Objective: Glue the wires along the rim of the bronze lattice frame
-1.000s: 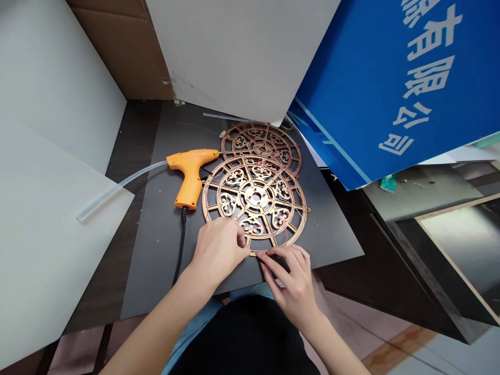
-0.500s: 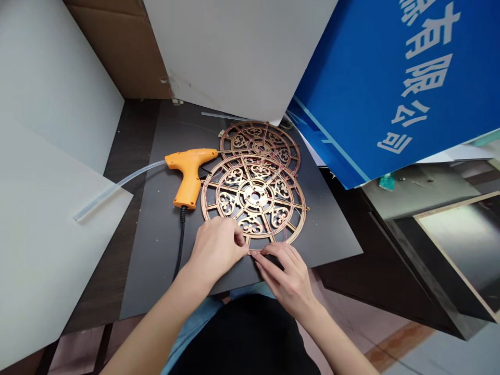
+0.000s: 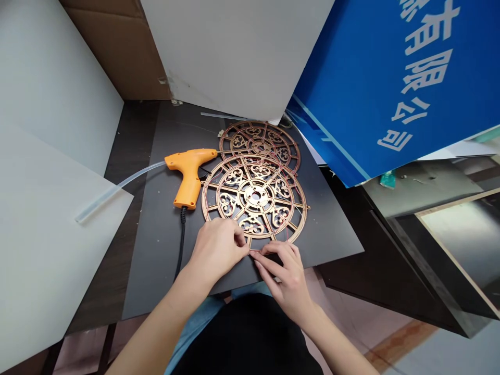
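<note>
A round, gold-brown openwork disc (image 3: 255, 196) with spokes, scroll cut-outs and thin red wires lies flat in front of me. Its near rim is pinched between the thumb and fingers of my left hand (image 3: 221, 242). Just to the right, my right hand (image 3: 287, 271) has its thumb and forefinger closed at the same rim; whether a wire is also between the fingertips is too small to tell. A second similar disc (image 3: 238, 141) lies behind, partly covered by the front one. Left of the discs lies an orange hot glue gun (image 3: 188, 174), its nozzle pointing right.
A clear glue stick (image 3: 121, 185) sticks out of the gun's back; its black cord (image 3: 180, 245) runs toward me. The dark board (image 3: 332, 234) lies under everything. White panels (image 3: 242, 52), a cardboard piece (image 3: 113, 47) and a blue sign (image 3: 375, 94) stand around it.
My right fingers have shifted very slightly left along the near rim, closer to my left fingertips. The left hand, discs and glue gun stay essentially where they were.
</note>
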### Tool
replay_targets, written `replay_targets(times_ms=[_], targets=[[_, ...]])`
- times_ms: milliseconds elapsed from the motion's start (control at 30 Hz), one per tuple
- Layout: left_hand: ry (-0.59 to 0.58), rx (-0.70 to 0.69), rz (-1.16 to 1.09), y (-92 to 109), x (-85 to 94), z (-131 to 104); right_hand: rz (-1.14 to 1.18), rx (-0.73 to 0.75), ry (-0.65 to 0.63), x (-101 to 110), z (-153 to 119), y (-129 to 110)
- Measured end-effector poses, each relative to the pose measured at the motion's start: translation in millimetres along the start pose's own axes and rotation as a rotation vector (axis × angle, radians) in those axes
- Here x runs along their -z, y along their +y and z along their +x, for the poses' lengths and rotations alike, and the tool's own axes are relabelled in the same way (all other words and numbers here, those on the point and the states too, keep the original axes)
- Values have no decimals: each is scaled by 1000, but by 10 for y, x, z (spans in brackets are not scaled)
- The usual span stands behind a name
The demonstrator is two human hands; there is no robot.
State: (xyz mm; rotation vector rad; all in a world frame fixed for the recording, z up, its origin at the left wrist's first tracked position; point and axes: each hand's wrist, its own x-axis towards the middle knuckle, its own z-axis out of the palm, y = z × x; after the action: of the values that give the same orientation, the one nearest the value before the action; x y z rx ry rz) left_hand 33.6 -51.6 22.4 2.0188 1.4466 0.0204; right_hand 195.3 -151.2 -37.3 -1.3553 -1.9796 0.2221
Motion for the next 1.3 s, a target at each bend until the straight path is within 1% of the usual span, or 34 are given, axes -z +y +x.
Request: replay_targets(times_ms=[200, 467, 633, 700, 833, 1000, 1100, 1233, 1300], targets=[[3, -2, -11, 9, -7, -23, 22, -102, 63, -34, -58, -135], [-3, -20, -27, 1, -7, -22, -44, -246, 46, -41, -25, -322], [-6, -19, -30, 7, -12, -20, -63, -263, 47, -16, 18, -356], [-3, -23, -29, 1, -14, -20, -88, -233, 40, -2, 23, -350], [-6, -30, -30, -10, 1, -18, -172, -123, -5, 7, 15, -307], [-1, -20, -25, 0, 12, -33, -226, 14, 14, -26, -49, -204], [9, -3, -17, 6, -8, -53, -215, 63, 9, -18, -55, -125], [14, 6, -13, -2, -27, -66, -257, 176, -51, 68, 89, 29], [8, 3, -18, -6, -20, -59, -272, 278, -129, 126, 206, 122]])
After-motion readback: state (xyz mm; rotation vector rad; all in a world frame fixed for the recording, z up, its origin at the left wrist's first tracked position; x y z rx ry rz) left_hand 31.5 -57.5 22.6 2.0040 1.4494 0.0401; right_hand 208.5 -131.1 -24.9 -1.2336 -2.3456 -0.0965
